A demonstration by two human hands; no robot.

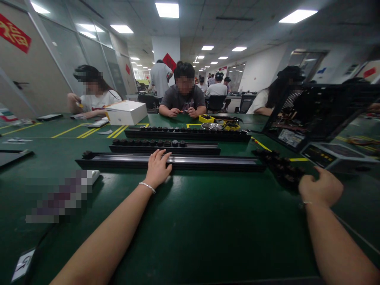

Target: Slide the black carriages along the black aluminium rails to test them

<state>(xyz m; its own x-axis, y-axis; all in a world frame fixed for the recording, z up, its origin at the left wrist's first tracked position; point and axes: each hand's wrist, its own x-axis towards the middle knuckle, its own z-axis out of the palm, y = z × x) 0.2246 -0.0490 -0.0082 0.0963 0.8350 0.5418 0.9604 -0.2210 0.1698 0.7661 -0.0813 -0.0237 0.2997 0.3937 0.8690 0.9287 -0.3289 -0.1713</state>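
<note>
Head view: a green bench (pixel 225 237) carries a long channel (pixel 213 159), black with a shiny floor, running crosswise directly under the left hand (pixel 158 168). A shorter black channel (pixel 166 150), bearing dark round pieces (pixel 152 143), lies just beyond that hand. A heap of dark parts (pixel 280 166) sits off the long channel's right end, reaching to the right hand (pixel 320 186), which is curled; whether it grips any I cannot tell. The left hand is open, fingers spread. A single dark piece (pixel 87 154) sits at the long channel's left end
</note>
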